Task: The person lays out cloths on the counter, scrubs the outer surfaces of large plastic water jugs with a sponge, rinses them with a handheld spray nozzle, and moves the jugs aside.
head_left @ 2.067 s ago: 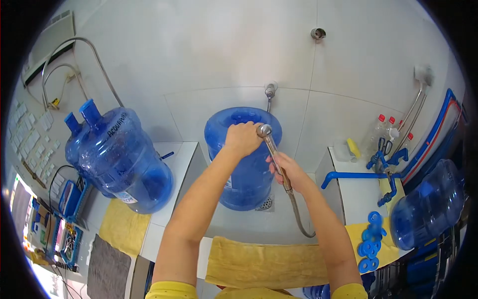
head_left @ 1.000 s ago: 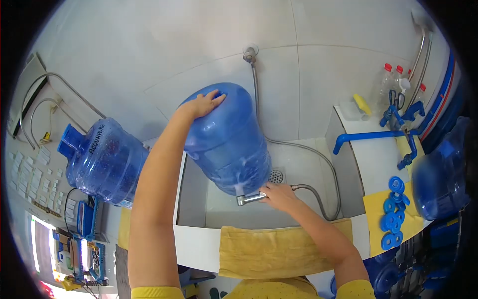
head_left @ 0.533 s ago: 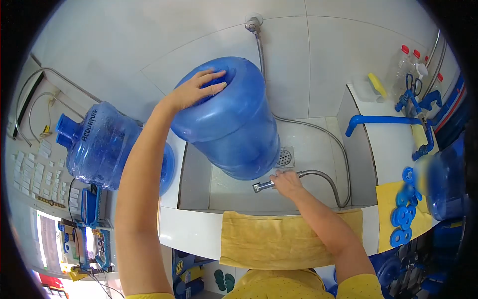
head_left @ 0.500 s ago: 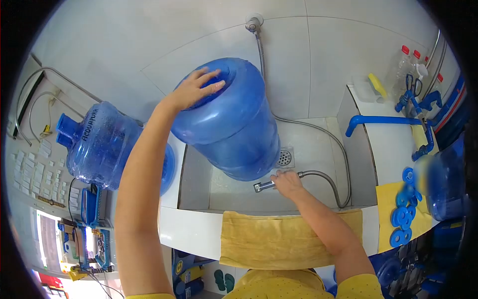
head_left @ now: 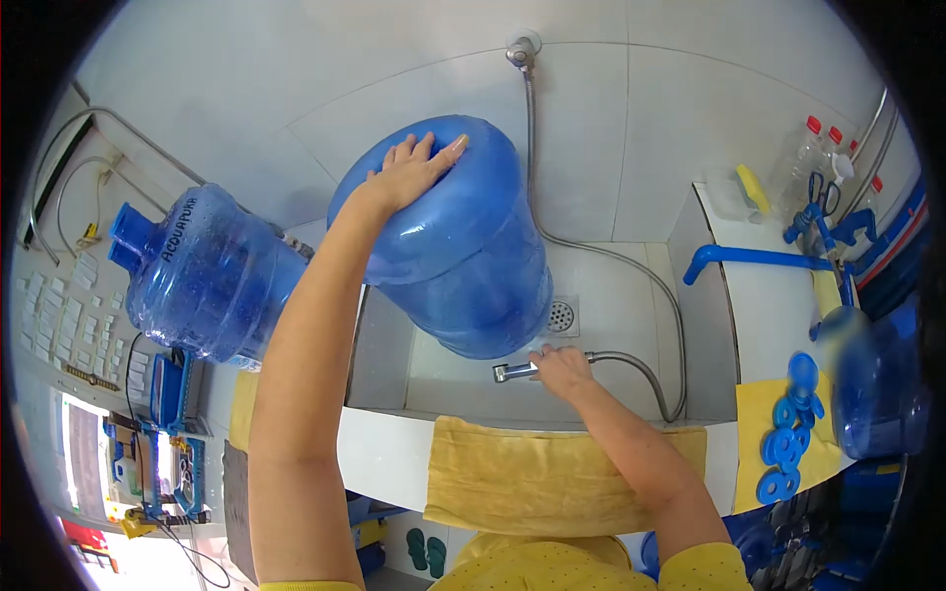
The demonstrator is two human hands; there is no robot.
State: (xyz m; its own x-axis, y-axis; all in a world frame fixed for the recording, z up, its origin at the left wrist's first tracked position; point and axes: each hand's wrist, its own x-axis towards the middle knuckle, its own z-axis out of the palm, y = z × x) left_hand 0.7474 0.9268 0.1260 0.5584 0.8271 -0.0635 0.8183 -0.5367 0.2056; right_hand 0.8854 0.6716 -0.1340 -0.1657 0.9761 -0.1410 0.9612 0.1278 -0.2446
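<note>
A large blue water jug [head_left: 463, 266] stands tilted in the sink [head_left: 424, 394], its round base turned up. My left hand [head_left: 412, 175] rests on that base, fingers bent over its edge. Lower right of the jug, my right hand [head_left: 560, 372] is closed around a chrome hand sprayer [head_left: 514, 372], whose head points left. A metal hose [head_left: 680, 325] runs from the sprayer to a wall valve [head_left: 522, 51]. No spray can be made out. The jug's neck is hidden.
Another blue jug [head_left: 212, 276] lies on its side at left. A yellow cloth [head_left: 552, 478] covers the sink's front edge. At right are a blue pipe tap [head_left: 749, 256], several blue caps [head_left: 785, 445], plastic bottles [head_left: 803, 158] and a drain [head_left: 562, 315] in the sink floor.
My left hand has shifted across the jug's base, and its fingers are closer together and more bent. The jug's base has tipped slightly away. My right hand still holds the sprayer, slightly farther left.
</note>
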